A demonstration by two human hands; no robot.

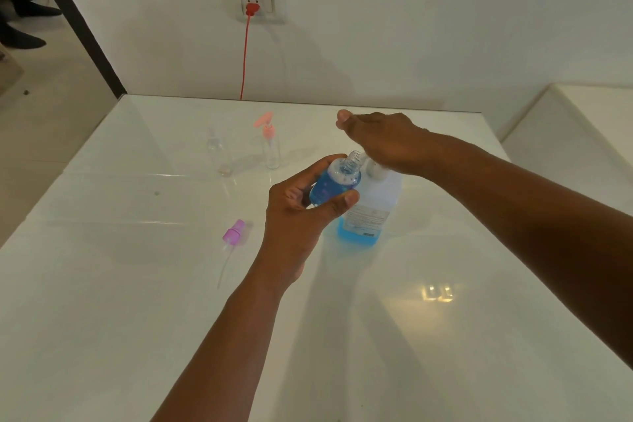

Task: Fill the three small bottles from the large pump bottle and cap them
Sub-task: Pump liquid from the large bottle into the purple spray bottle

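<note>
Left hand [301,202] curled in a grip, thumb forward, forearm extended from near table edge. Right hand [380,140] flat, palm down, fingers straight, pressing.

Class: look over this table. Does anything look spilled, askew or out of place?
No spill shows. The purple spray cap lies on its side on the table, off its bottle, which fits the small bottle being open for filling.

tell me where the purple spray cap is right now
In the head view the purple spray cap lies on the white table, off any bottle, just left of the left hand, nearer the person than the two empty bottles.
</note>
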